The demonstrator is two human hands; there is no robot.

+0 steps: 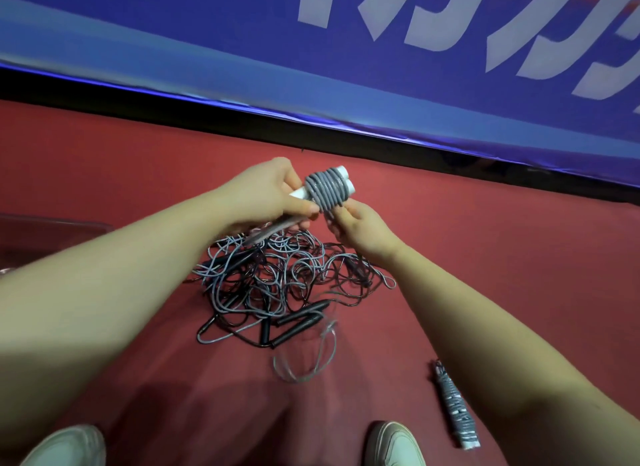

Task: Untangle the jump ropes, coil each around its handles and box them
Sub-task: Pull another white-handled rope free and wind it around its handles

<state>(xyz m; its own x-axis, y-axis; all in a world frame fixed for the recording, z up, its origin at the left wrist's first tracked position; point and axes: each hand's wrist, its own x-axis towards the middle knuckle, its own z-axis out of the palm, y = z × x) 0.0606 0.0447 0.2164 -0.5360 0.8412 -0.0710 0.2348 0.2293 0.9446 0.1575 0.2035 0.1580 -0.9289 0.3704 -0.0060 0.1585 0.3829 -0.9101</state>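
A pair of pale shoes (65, 445) is standing at the bottom edge on the red floor (502, 257), and both bare forearms are reaching out above them. The left hand (270, 195) is gripping the near ends of two white handles (346, 178), fingers curled round them. The right hand (356, 223) is pinching the grey rope just under the grey coil (327, 190) that is covering most of those handles. A blurred loose strand is trailing down towards the tangle (284, 278) of grey and black ropes lying on the floor directly below the hands.

The winding looks close to finishing. It is probably going best if the handles are being held flat side by side, each turn laid snug against the last, and slack drawn gently so that the knots in the pile are not tightening. The end will want tucking under a turn.

A blue banner (242, 49) is running across behind the hands, closing off that side. Open floor is lying to the right of the pile. One finished bundle (455, 410) is lying near the right shoe. What seems to be a clear box (52, 228) is showing at the left edge, partly hidden by the left forearm.
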